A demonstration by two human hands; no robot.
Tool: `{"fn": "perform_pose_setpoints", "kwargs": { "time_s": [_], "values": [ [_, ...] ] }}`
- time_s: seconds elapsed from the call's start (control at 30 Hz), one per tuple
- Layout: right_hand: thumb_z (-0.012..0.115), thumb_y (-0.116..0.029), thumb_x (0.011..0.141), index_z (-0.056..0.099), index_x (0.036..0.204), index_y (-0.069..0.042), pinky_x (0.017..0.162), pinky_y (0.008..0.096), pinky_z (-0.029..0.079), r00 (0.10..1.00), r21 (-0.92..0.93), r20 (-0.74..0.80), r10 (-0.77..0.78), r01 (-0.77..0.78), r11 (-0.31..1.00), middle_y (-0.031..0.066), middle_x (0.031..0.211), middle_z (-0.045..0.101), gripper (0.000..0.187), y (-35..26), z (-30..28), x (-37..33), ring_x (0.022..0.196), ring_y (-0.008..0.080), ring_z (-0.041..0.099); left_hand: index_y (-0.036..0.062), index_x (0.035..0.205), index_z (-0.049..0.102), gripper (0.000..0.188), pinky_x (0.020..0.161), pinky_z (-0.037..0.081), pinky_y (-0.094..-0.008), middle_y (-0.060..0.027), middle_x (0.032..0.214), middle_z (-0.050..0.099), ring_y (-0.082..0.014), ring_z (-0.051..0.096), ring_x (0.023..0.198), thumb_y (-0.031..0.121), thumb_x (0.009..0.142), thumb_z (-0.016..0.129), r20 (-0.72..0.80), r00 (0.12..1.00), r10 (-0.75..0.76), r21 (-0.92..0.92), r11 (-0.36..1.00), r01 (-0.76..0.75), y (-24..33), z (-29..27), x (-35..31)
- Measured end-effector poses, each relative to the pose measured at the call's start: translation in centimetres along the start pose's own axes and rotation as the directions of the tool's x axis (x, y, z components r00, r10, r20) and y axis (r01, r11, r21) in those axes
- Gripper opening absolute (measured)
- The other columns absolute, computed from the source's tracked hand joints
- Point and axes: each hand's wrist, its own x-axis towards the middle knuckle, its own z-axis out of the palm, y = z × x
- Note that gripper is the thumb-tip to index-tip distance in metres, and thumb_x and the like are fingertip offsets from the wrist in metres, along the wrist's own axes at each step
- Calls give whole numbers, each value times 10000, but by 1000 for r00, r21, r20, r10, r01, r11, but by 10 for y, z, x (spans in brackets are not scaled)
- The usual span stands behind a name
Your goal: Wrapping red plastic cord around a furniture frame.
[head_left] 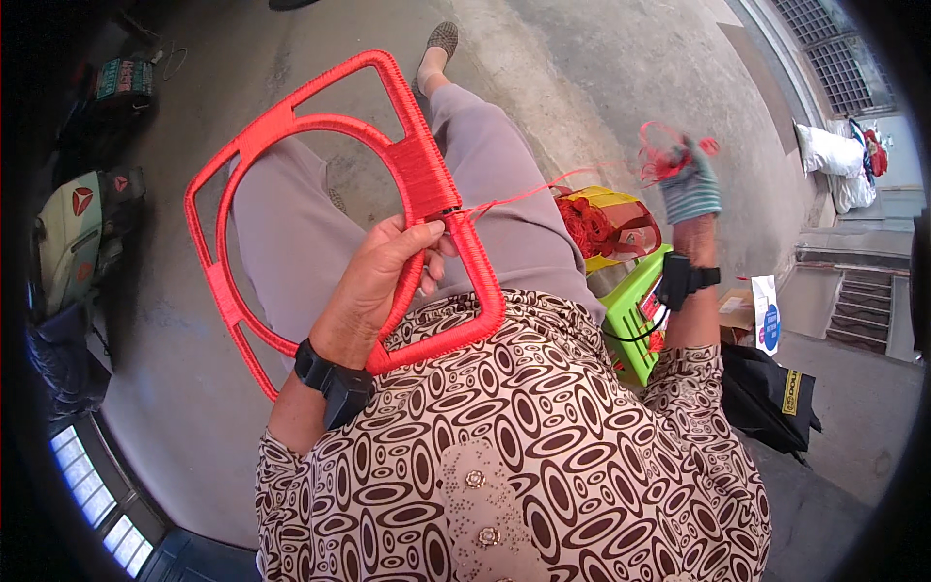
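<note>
My bare left hand (pixel 388 260) grips a red cord-wrapped frame (pixel 423 177), a rounded rectangle with a ring inside it, tilted over my lap. Thumb and fingers close round one bar beside a short dark gap in the wrapping. From that gap a thin red cord (pixel 529 186) runs to the right. Out to the right, my right hand (pixel 692 186), in a grey-green striped glove, is raised and somewhat blurred. It is closed on a loose bundle of red cord (pixel 659 163), whose loops stick out past the fingers.
Beside my right thigh sit a yellow bag (pixel 635 215) with red cord inside and a bright green plastic basket (pixel 630 354). A black bag (pixel 766 398) and a carton (pixel 737 308) lie further right. White sacks (pixel 836 155) stand by the wall; a scooter (pixel 73 233) is at left.
</note>
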Motion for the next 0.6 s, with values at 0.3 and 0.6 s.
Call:
{"fn": "perform_pose_setpoints", "kwargs": {
  "time_s": [0.3,0.6],
  "values": [
    [535,-330,902,628,989,-13,699,286,495,456,-978,189,870,6,209,59,777,629,342,89,142,-96,742,124,600,4,1054,549,196,425,437,-170,1,822,563,-61,542,604,67,874,594,-41,996,81,-34,996,-83,2,4,-4],
    [582,-298,905,556,791,-69,789,384,502,813,301,486,321,-501,812,110,893,607,257,89,135,-81,770,226,599,7,994,557,152,456,434,-189,-30,665,560,-77,514,511,79,870,607,-40,995,89,-48,995,-91,5,8,-6]
  ]
}}
